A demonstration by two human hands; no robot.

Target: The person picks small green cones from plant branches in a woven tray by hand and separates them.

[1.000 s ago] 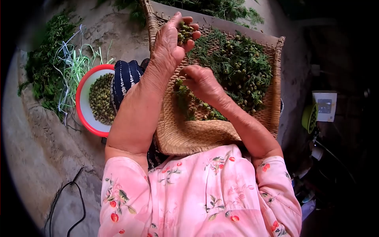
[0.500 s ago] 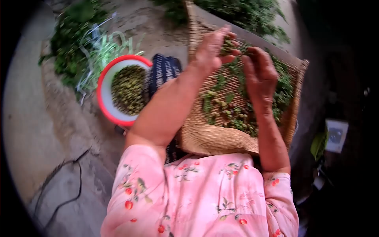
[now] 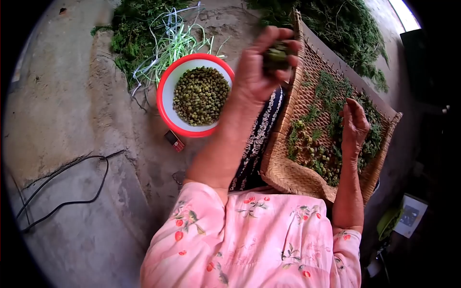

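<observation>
My left hand (image 3: 257, 67) is raised between the bowl and the basket, its fingers curled round a handful of small green cones (image 3: 277, 55). A white bowl with a red rim (image 3: 162, 103) stands left of it on the ground, holding many similar green-brown cones (image 3: 200, 96). My right hand (image 3: 355, 126) hovers over the right side of a woven basket (image 3: 283, 139), fingers loosely bent and nothing visible in them. Inside the basket lie loose cones (image 3: 314, 156) and feathery green sprigs (image 3: 331, 91). The basket rests against my lap.
Heaps of green branches (image 3: 336, 29) lie behind the basket, with more branches (image 3: 127, 38) at the back left. Tangled pale plastic strips (image 3: 177, 43) lie behind the bowl. A small red phone (image 3: 174, 141) is in front of the bowl. A black cable (image 3: 101, 185) loops across the floor.
My left hand has moved out of the basket towards the bowl, carrying the cones. My right hand stays over the basket, lower than before. The view has shifted left.
</observation>
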